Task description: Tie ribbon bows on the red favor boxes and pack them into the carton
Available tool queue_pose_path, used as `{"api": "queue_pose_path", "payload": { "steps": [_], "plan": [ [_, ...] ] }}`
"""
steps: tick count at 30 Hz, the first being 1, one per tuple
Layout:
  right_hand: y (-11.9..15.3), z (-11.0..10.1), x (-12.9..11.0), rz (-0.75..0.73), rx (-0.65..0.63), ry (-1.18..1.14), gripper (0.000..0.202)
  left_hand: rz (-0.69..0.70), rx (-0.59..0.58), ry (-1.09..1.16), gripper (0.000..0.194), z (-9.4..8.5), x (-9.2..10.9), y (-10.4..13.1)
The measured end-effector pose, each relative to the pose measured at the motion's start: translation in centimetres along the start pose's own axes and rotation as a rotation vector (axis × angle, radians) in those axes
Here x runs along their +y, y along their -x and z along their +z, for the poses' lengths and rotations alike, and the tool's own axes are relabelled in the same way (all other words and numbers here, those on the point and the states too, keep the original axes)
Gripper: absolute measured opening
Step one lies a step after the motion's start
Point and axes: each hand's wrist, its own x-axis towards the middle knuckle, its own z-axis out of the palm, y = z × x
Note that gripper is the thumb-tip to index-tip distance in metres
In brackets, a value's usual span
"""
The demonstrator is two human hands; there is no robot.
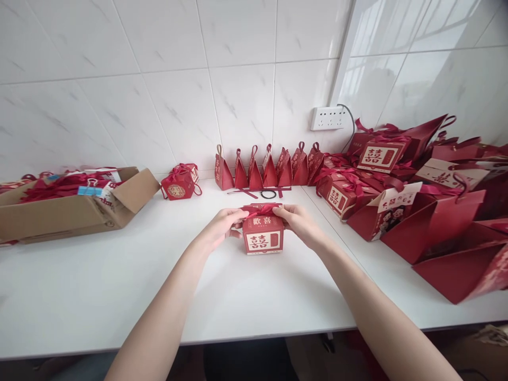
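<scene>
My left hand (224, 226) and right hand (298, 221) each pinch one side of the red ribbon (260, 210) atop the red box (262, 241), mid-desk, between the front and back edges of the white desk (254, 301). Risk: uneven pull could skew or loosen the ribbon; squeezing hard might dent the card. Box reads 歡喜 on top, 囍 on front; smaller print illegible, no brand made out. Near back edge: triangular boxes (256, 172), row of seven. Toward right end: piled boxes (383, 156), 囍 again. Left end: carton (71, 219).
</scene>
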Motion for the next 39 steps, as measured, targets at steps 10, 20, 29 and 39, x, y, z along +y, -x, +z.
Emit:
{"api": "queue_pose_path", "payload": {
  "steps": [10, 20, 29, 39],
  "plan": [
    [-0.1, -0.8, -0.2, 0.043, -0.177, -0.172, 0.026, -0.017, -0.104, -0.107, 0.032, -1.4, -0.1, 0.2],
    [-0.9, -1.7, 0.9, -0.013, -0.368, -0.295, 0.035, 0.017, -0.215, 0.042, 0.021, -2.0, -0.9, -0.4],
    [-0.7, -1.3, 1.3, -0.002, -0.376, -0.402, 0.043, 0.052, -0.198, 0.101, 0.023, -2.2, -1.3, -0.8],
    [0.0, -4.6, 0.7, -0.096, -0.818, -0.3, 0.043, 0.15, -0.107, -0.164, 0.053, -1.9, -0.7, -0.5]
  ]
}}
